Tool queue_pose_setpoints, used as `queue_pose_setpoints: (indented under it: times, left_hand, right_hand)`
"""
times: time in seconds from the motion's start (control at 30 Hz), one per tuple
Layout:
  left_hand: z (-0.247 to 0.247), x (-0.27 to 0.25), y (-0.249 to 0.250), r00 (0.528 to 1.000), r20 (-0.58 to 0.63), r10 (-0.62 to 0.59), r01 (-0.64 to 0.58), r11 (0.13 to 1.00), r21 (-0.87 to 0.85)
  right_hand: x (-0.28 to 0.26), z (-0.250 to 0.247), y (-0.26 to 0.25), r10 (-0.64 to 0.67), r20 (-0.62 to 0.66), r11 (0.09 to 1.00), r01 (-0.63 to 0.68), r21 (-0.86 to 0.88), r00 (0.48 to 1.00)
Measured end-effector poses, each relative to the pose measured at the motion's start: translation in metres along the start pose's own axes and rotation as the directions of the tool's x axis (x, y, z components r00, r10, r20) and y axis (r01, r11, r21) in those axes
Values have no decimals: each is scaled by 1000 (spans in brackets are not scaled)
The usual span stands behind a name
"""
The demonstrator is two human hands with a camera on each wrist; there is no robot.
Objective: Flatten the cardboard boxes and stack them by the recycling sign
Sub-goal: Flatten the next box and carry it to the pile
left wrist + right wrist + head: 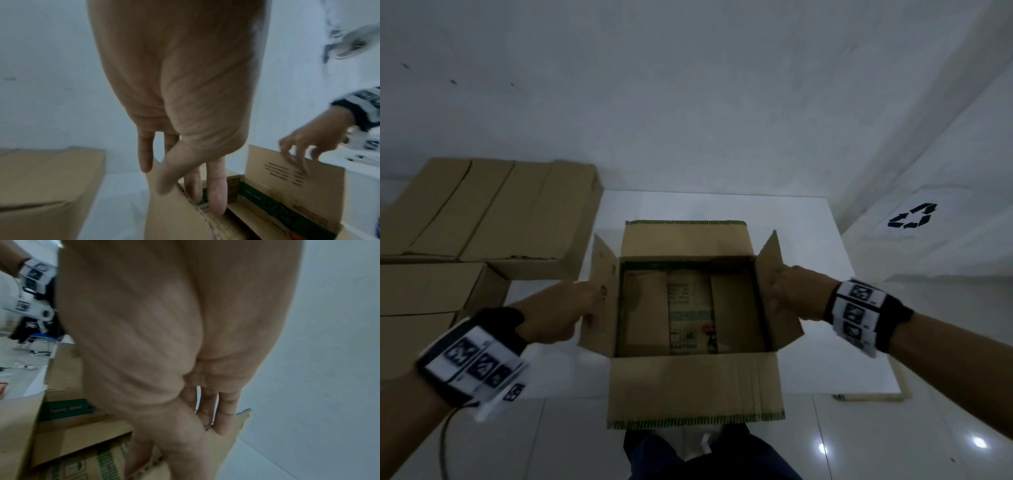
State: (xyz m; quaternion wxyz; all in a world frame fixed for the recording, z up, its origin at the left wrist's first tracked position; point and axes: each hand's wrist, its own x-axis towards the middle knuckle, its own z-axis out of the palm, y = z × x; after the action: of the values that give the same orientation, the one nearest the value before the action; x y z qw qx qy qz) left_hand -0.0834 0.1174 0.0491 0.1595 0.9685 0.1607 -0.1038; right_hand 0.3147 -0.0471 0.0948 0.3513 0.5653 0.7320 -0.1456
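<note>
Both hands (674, 308) pinch the open box's (693, 387) side flaps.

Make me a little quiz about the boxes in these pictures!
1. True or false: the open box is already flat.
2. What does each hand grip? A) a side flap B) tape C) the sign
3. On which side of the view is the recycling sign?

Key:
1. False: it stands open.
2. A: the left hand grips the left flap, the right hand the right flap.
3. Right.
</note>
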Motion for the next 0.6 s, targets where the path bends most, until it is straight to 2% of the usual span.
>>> queue_pose_setpoints:
  times: [0.07,0.1,0.13,0.17,0.23,0.27,0.33,0.43,0.5,0.6]
  left_hand:
    - [15,-19,-14,992,-125,26,-48,982,-180]
    - [19,-25,-15,986,-164,-19,-26,964,-265]
    - [23,-27,-14,979,-169,-116,52,938,-344]
    - [25,-28,-12,969,-116,-218,164,921,-354]
    - [43,-26,-12,940,-29,-339,312,894,-322]
    - [53,-23,-10,921,-42,-387,356,881,-310]
    - [74,-13,-9,836,-94,-541,479,802,-357]
    - [103,8,-3,656,-90,-749,580,577,-575]
    - [115,20,5,584,-32,-811,596,454,-662]
    - [109,38,25,488,78,-869,662,310,-683]
  right_hand:
    - [-5,18,15,47,-8,998,-47,41,999]
    - [-7,26,21,86,-3,993,-85,85,996]
    - [-7,32,25,124,15,982,-125,144,992]
    - [-4,38,28,161,36,965,-165,203,986]
    - [5,49,29,254,47,917,-256,306,966]
    - [12,54,27,310,39,879,-302,369,950]
    - [25,65,21,425,59,770,-395,502,903]
    - [42,78,8,541,89,616,-466,634,836]
    - [51,84,-3,578,126,536,-491,687,807]
    - [64,89,-13,625,207,378,-524,763,753]
